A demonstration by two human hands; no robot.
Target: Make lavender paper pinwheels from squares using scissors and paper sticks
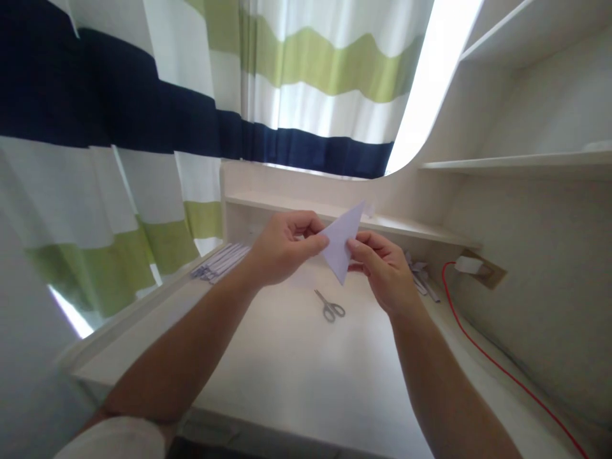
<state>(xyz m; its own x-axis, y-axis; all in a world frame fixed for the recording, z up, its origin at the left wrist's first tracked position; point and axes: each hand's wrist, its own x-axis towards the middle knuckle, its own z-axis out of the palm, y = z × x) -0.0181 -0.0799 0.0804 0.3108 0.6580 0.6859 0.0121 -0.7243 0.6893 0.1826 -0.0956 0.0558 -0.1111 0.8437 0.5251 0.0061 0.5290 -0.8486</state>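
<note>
Between my two hands, a white sheet of paper folded to a triangle point(340, 245) is held up above the desk point(287, 363). My left hand point(291, 245) pinches its left corner, thumb in front. On the right edge, my right hand point(377, 258) grips the paper between thumb and fingers; some of those fingers are hidden behind it. A pair of grey scissors point(329, 307) lies on the desktop below the paper, apart from both hands, handles toward me.
Several thin white paper strips or sticks point(222, 261) lie at the back left. More white paper pieces point(421, 274) rest behind my right wrist. A red cable point(488, 350) runs from a white plug point(468, 263) down the right side. A low shelf point(406, 226) borders the back.
</note>
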